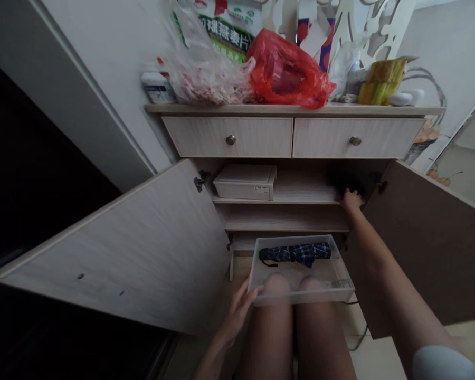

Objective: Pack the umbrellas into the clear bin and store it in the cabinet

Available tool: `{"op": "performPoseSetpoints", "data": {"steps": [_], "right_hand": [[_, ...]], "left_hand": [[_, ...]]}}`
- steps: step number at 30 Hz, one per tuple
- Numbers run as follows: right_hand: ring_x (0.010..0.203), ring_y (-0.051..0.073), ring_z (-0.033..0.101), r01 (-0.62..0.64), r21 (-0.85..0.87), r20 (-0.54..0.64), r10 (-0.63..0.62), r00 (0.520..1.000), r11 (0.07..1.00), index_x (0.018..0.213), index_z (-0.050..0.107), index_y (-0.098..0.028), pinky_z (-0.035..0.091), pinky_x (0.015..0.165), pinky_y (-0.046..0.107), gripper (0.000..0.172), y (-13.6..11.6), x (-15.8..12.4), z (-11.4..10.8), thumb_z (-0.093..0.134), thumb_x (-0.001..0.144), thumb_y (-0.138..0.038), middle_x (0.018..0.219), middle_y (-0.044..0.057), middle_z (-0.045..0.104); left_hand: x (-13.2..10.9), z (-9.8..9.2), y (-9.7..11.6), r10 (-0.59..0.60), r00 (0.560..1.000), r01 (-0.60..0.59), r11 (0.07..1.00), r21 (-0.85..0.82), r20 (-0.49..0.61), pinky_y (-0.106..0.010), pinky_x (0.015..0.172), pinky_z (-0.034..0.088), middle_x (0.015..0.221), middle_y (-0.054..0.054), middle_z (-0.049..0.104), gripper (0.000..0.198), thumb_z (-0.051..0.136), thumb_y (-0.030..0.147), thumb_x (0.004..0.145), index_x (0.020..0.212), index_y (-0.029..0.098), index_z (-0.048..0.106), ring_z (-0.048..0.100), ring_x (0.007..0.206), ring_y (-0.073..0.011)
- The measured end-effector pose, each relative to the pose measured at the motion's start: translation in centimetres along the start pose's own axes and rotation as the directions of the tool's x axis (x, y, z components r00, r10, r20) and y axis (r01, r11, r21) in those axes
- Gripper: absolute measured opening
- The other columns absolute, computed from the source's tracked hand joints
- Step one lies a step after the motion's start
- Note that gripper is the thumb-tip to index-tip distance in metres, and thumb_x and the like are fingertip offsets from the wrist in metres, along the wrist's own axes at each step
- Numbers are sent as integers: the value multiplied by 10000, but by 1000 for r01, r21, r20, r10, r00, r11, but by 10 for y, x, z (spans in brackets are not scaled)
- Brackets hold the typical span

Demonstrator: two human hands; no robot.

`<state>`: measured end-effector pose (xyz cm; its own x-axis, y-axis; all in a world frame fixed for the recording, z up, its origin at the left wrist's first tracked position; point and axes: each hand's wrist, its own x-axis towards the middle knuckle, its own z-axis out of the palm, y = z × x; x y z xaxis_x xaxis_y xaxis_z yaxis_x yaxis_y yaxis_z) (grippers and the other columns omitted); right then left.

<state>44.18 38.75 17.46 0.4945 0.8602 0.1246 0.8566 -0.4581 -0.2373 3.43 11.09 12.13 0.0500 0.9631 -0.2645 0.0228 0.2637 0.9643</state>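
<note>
A clear plastic drawer box rests across the person's knees. My left hand grips its left front corner, thumb against the front wall. Inside lies a folded umbrella, dark blue plaid with a black handle and strap. A small item in the box's right front corner is too blurred to name. My right hand reaches into the cabinet's upper shelf, at its right end. Its fingers are curled at a dark, shadowed object whose kind I cannot make out.
Both cabinet doors, left and right, stand wide open. A white drawer case sits on the upper shelf's left. Two closed drawers are above. A red plastic bag, a clear bag and a bottle crowd the top.
</note>
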Motion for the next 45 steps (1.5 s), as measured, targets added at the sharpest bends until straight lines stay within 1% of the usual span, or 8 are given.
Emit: {"op": "performPoseSetpoints", "data": {"steps": [6, 11, 15, 18, 23, 30, 37, 45], "right_hand": [[1069, 297, 630, -20, 310, -121, 60, 991, 951, 1304, 619, -160, 501, 907, 417, 460, 12, 6, 7, 559, 849, -151, 1167, 197, 630], [893, 223, 670, -142, 818, 11, 231, 973, 557, 1186, 681, -121, 566, 790, 319, 425, 33, -12, -9, 677, 776, -233, 935, 115, 710], [749, 154, 662, -127, 933, 136, -3, 991, 337, 1114, 716, -151, 556, 657, 244, 425, 68, -53, -35, 775, 704, -245, 905, 65, 727], [755, 155, 663, -32, 921, 149, -276, 949, 387, 1095, 743, -190, 548, 664, 247, 517, 94, -93, -64, 857, 634, -394, 915, 48, 741], [829, 227, 679, 88, 860, 254, -572, 780, 503, 1029, 781, -188, 570, 746, 341, 607, 101, -162, -100, 875, 556, -555, 961, 89, 755], [889, 226, 678, 367, 784, 299, -824, 482, 500, 1192, 724, -158, 549, 794, 339, 532, 68, -208, -70, 676, 810, -525, 1067, 102, 735], [1015, 239, 638, 799, 375, 239, -882, 407, 470, 1190, 731, -235, 454, 927, 350, 390, 56, -194, -47, 686, 802, -227, 1101, 97, 728], [1076, 255, 633, 884, 138, 411, -838, 359, 446, 1009, 778, -291, 438, 908, 346, 267, 31, -191, -43, 773, 742, -283, 1108, 82, 706]], "left_hand": [[0, -2, -1, 21, 1000, -21, 1000, -14, 3, -453, 1127, 385, 1217, -136, 704, 840, 690, 724, 678, 1315, 180, 621, 584, 1251, -331], [0, 0, 3, 17, 1000, -17, 1000, 13, 5, -461, 1106, 399, 1144, -122, 733, 754, 683, 669, 712, 1297, 196, 634, 580, 1252, -325], [1, 2, 4, 35, 999, -36, 999, 23, 25, -438, 1075, 425, 1158, -122, 727, 765, 678, 649, 709, 1307, 174, 623, 583, 1242, -321], [-1, 2, 5, 39, 999, -40, 999, 25, 34, -430, 1078, 418, 1145, -122, 730, 776, 663, 636, 725, 1332, 158, 602, 586, 1237, -316], [-3, 3, 5, 32, 999, -32, 999, 10, 17, -423, 1113, 384, 1278, -142, 670, 777, 670, 613, 737, 1348, 140, 593, 542, 1296, -316], [-1, 6, 5, 76, 997, -76, 997, -2, -6, -470, 1172, 308, 1476, -125, 508, 832, 718, 661, 680, 1346, 175, 604, 385, 1424, -345], [-4, 2, 3, 53, 999, -53, 999, 7, 10, -487, 1167, 320, 1501, -114, 475, 826, 697, 685, 685, 1345, 197, 601, 364, 1436, -343], [-2, 4, 1, 44, 999, -44, 999, 19, 0, -496, 1185, 288, 1504, -126, 470, 853, 688, 700, 676, 1344, 177, 602, 344, 1444, -355]]}}
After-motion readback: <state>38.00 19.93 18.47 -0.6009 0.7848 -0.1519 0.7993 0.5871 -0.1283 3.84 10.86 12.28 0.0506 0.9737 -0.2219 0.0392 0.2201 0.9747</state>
